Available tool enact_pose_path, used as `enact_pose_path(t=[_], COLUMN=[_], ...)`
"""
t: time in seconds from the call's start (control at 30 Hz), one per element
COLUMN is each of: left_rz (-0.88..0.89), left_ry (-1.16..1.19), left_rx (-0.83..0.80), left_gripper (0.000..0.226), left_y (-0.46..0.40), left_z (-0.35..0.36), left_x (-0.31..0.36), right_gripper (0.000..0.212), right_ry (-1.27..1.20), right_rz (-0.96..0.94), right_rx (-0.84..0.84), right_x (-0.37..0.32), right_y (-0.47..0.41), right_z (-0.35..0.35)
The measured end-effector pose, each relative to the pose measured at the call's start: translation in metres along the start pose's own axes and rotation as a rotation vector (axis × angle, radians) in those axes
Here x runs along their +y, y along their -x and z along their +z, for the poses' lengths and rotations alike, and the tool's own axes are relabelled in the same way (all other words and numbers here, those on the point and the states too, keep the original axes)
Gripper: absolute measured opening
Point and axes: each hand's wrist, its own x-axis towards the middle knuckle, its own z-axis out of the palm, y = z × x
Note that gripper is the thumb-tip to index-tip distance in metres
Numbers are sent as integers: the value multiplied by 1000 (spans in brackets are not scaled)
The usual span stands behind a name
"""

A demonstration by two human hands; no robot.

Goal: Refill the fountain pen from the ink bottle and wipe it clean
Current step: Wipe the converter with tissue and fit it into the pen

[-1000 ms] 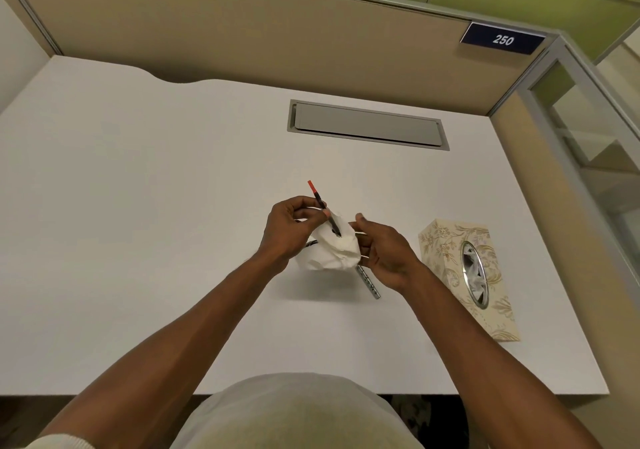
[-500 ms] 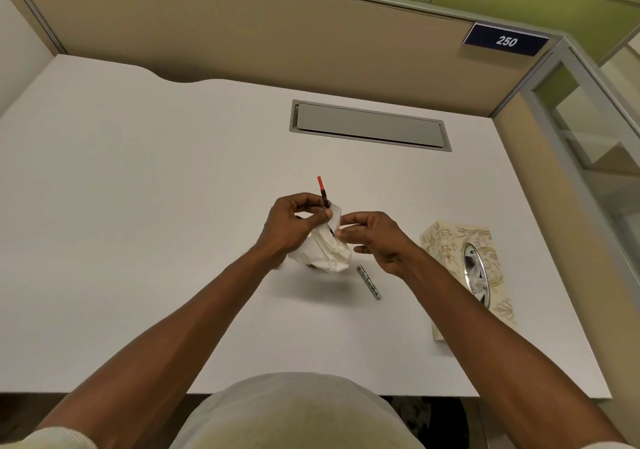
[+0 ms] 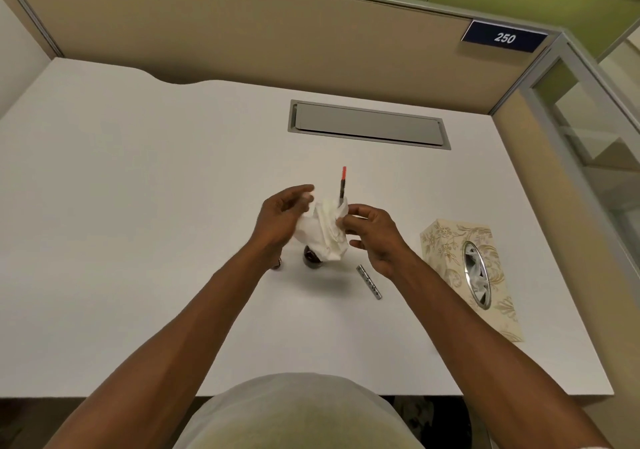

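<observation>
White desk surface (image 3: 138, 241) fills my view, and I note the items on it from the near edge outward. Both bare forearms reach in from below. Past them, a slim metal pen cap or barrel piece (image 3: 369, 281) lies flat on the desk, just under the right wrist. To its right rests a floral tissue box (image 3: 446, 251), lying with its oval opening upward. Left of the metal piece, a dark ink bottle (image 3: 311, 258) stands on the desk, mostly hidden beneath a crumpled white tissue (image 3: 325, 232). I see the right hand (image 3: 374, 234) pinching the tissue closed around the lower part of the fountain pen (image 3: 342, 185), which stands nearly upright above the desk with its red end pointing away from me. The left hand (image 3: 282, 215) sits just beside the tissue with fingers loosely curled; it is blurred, and I cannot tell whether it grips the tissue's edge. Farther back, a grey cable hatch (image 3: 369, 125) is set into the desk, and a sign reading 250 (image 3: 504, 37) is mounted on the partition.
</observation>
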Motion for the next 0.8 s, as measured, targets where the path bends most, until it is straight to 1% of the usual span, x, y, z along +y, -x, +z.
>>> enact_pose_path(t=[0.03, 0.1, 0.17, 0.27, 0.3, 0.4, 0.5, 0.63, 0.7, 0.8], left_rz=[-35, -107, -144, -96, -64, 25, 68, 111, 229, 519], left_ry=[59, 78, 49, 50, 60, 39, -2, -36, -143, -351], left_rx=[36, 75, 12, -177, -218, -238, -228, -301, -232, -80], left_gripper=[25, 36, 42, 30, 30, 41, 50, 62, 66, 59], left_y=[1, 5, 14, 27, 29, 33, 34, 36, 36, 33], left_z=[-5, -14, -19, -15, -11, 2, 10, 9, 9, 11], left_x=[-3, -9, -13, -7, -4, 2, 4, -2, -6, -13], right_gripper=[15, 16, 17, 17, 17, 14, 14, 15, 15, 15], right_ry=[-49, -127, -175, -223, -238, -298, -366, -445, -459, -473], right_rz=[2, 4, 3, 11, 16, 35, 58, 84, 107, 137], right_rx=[26, 63, 76, 75, 77, 83, 93, 128, 131, 97], right_x=[-1, -4, -6, -5, -5, -1, 1, 2, 5, 8], right_y=[-1, -3, -3, -3, -2, -1, 1, 2, 4, 7], right_z=[-1, -3, -2, 4, 7, 14, 16, 17, 19, 24])
